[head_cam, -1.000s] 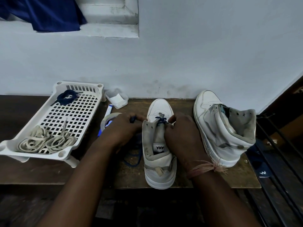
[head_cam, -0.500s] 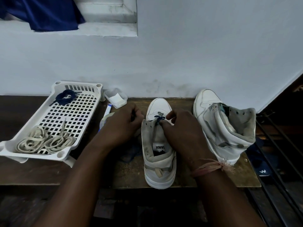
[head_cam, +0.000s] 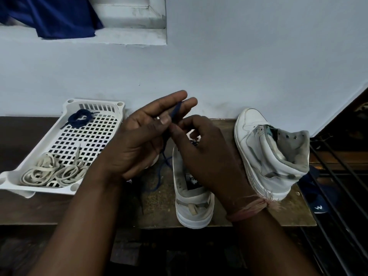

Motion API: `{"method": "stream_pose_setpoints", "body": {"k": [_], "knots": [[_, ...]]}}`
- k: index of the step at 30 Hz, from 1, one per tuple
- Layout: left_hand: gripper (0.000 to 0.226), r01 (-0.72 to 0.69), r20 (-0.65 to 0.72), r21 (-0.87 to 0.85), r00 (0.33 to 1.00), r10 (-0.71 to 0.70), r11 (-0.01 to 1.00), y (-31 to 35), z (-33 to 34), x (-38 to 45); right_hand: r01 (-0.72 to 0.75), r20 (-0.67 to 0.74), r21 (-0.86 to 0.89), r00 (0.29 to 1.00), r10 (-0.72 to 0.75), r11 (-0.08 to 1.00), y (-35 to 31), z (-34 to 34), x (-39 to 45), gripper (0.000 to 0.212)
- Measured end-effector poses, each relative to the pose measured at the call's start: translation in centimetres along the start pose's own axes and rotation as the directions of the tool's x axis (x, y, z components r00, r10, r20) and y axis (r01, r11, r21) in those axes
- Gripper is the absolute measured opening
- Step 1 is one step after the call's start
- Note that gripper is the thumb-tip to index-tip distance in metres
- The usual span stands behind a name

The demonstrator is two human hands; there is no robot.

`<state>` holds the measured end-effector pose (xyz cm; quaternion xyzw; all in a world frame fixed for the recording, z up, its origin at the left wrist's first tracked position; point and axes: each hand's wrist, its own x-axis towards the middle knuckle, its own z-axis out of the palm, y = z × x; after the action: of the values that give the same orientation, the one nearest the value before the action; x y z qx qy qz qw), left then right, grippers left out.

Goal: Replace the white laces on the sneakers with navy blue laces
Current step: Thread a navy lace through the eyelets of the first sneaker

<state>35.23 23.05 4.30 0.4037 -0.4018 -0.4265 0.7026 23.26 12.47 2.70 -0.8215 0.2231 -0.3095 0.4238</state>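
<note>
A white high-top sneaker [head_cam: 192, 204] stands on the wooden board, toe pointing away, mostly hidden behind my hands. A navy blue lace [head_cam: 176, 111] runs up from its front eyelets. My left hand [head_cam: 139, 140] is raised above the shoe and pinches that lace between thumb and fingers, the other fingers stretched out. My right hand [head_cam: 201, 156] pinches the same lace just below, over the shoe's tongue. Loose navy lace [head_cam: 159, 176] trails down on the board to the left of the shoe. The second white sneaker [head_cam: 268, 154] stands unlaced at the right.
A white perforated tray [head_cam: 65, 144] at the left holds a coiled navy lace [head_cam: 79, 119] at its far end and the removed white laces [head_cam: 51, 173] at its near end. A pale wall rises just behind. Dark metal bars [head_cam: 338, 186] stand at the right.
Both hands have risen from the shoe's eyelets, drawing the navy lace upward. My left hand's fingers have opened out and moved toward the middle.
</note>
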Motion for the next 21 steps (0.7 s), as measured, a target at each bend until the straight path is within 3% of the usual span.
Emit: {"method": "stream_pose_setpoints", "body": {"k": [3,7,9,10,12,13,14,16,19,21], "knots": [[0.059,0.008,-0.003,0.058,1.0,-0.008,0.998,-0.4,0.5,0.2,0.012,0.053,0.018,0.999,-0.013,1.0,0.0,-0.2,0.2,0.026],[0.057,0.019,-0.063,0.082,0.998,-0.014,0.996,-1.3,0.7,0.7,-0.082,0.136,0.32,0.99,0.04,0.944,-0.5,-1.3,0.4,0.036],[0.057,0.026,-0.121,0.056,0.992,-0.019,0.998,-1.8,0.6,0.9,-0.191,0.22,0.571,0.973,0.075,0.799,-0.7,-1.6,0.6,0.035],[0.057,0.026,-0.157,0.045,0.987,-0.019,0.999,-2.1,0.3,1.1,-0.255,0.265,0.696,0.96,0.09,0.671,-0.8,-1.8,0.8,0.034],[0.058,0.03,-0.266,0.026,0.964,-0.022,0.999,-2.7,-0.4,1.4,-0.364,0.326,0.834,0.931,0.161,0.414,-0.8,-2.8,1.2,0.034],[0.06,0.036,-0.34,0.003,0.94,-0.033,0.999,-2.9,-0.9,1.5,-0.389,0.333,0.858,0.919,0.211,0.335,-0.6,-3.3,1.5,0.036],[0.06,0.033,-0.415,-0.047,0.908,-0.049,0.998,-3.1,-1.6,1.7,-0.394,0.322,0.866,0.911,0.259,0.307,-0.4,-3.9,1.7,0.035],[0.052,0.006,-0.498,-0.181,0.862,-0.097,0.983,-3.4,-3.2,1.7,-0.368,0.242,0.859,0.905,0.349,0.356,0.2,-4.8,2.1,0.025],[0.034,0.025,-0.507,-0.323,0.84,-0.195,0.946,-3.9,-4.9,1.7,-0.327,0.119,0.864,0.872,0.475,0.382,1.5,-5.9,2.4,0.019],[0.034,0.037,-0.54,-0.363,0.806,-0.242,0.931,-4.1,-5.3,1.7,-0.298,0.051,0.864,0.853,0.519,0.405,2.4,-6.5,2.6,0.024]]}}
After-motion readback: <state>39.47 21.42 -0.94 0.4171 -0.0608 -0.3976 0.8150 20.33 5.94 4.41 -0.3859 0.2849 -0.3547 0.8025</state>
